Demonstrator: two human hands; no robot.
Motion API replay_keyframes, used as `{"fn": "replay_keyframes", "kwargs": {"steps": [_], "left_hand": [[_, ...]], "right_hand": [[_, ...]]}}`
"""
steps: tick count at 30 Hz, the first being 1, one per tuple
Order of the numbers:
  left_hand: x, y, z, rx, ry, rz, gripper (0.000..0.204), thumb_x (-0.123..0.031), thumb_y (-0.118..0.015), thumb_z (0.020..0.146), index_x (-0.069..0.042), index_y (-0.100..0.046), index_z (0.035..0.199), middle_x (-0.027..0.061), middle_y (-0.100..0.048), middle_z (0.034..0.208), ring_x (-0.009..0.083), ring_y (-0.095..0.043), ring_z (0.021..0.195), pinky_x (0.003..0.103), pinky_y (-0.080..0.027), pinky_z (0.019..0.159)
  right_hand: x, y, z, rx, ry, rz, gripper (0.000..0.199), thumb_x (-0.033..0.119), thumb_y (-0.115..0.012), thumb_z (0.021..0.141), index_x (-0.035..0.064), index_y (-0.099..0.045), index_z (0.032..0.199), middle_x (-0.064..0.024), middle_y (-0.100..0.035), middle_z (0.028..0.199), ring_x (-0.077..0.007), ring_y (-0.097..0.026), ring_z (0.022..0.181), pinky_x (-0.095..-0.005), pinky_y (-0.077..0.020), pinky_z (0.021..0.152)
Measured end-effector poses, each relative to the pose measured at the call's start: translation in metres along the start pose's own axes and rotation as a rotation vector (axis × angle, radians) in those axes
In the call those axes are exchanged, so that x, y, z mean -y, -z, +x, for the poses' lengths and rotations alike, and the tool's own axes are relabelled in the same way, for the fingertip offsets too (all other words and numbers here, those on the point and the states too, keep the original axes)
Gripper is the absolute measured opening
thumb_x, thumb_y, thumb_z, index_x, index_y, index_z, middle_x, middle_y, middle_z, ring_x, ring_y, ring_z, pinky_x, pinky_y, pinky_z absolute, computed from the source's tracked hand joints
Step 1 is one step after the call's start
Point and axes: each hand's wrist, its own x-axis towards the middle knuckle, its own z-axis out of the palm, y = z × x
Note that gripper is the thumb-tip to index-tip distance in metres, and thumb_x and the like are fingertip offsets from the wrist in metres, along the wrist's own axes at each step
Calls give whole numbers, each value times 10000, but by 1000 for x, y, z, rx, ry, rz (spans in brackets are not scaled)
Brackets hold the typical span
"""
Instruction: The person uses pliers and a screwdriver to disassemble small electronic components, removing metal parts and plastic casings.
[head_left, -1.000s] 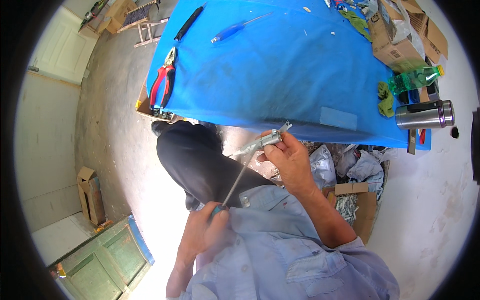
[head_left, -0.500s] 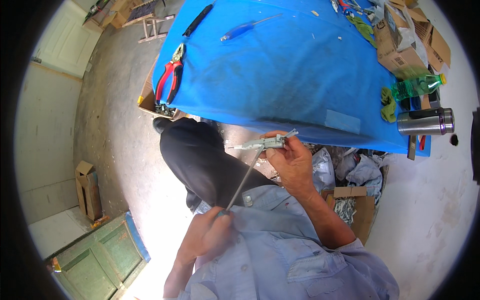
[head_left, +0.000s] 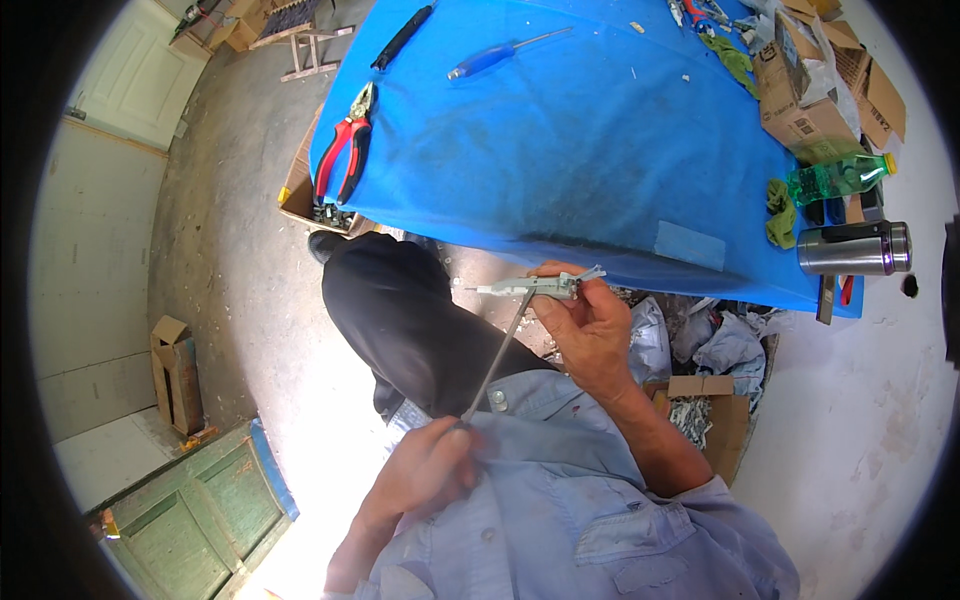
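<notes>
My right hand (head_left: 592, 340) pinches a slim whitish-grey plastic and metal part (head_left: 535, 286) between thumb and fingers, just off the table's front edge. A thin pin sticks out of the part's left end, and small prongs stand out at its right end. My left hand (head_left: 425, 468), slightly blurred, is closed low in front of my shirt around the handle of a screwdriver (head_left: 496, 364). That handle is mostly covered by my fingers. The long metal shaft slants up to the right, its tip at the underside of the part.
On the blue-covered table (head_left: 560, 150) lie red-and-black pliers (head_left: 344, 155), a blue screwdriver (head_left: 485, 61) and a black tool (head_left: 403, 38). At the right stand a steel flask (head_left: 850, 248), a green bottle (head_left: 838, 180) and a cardboard box (head_left: 805, 110). Below sits a carton of metal pieces (head_left: 722, 430).
My left hand has shifted slightly up and right with the screwdriver. The part in my right hand has moved a little right and sits more level.
</notes>
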Motion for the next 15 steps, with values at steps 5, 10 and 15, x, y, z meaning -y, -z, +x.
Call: {"fn": "replay_keyframes", "kwargs": {"steps": [5,10,15], "left_hand": [[-16,-8,-2,54,118,-187,421,-381,-453,1037,-11,-654,1046,60,-611,690,124,-529,519,280,-428,505],[-5,-16,6,-34,31,43,424,-404,-446,1090,-11,-603,1065,71,-609,680,108,-518,530,252,-418,520],[9,-24,14,-200,-135,284,405,-394,-447,1094,-24,-600,1040,70,-613,675,116,-537,523,266,-430,512]], "right_hand": [[-5,0,2,-21,148,-49,289,-35,-671,950,-50,-617,1233,-116,-659,1217,-161,-646,1119,-292,-526,970],[-6,0,6,-30,228,-114,293,-43,-669,947,-51,-615,1234,-127,-659,1207,-162,-647,1104,-294,-525,966],[-6,3,8,10,246,-138,299,-40,-658,967,-41,-579,1256,-139,-628,1233,-171,-622,1127,-308,-499,999]]}}
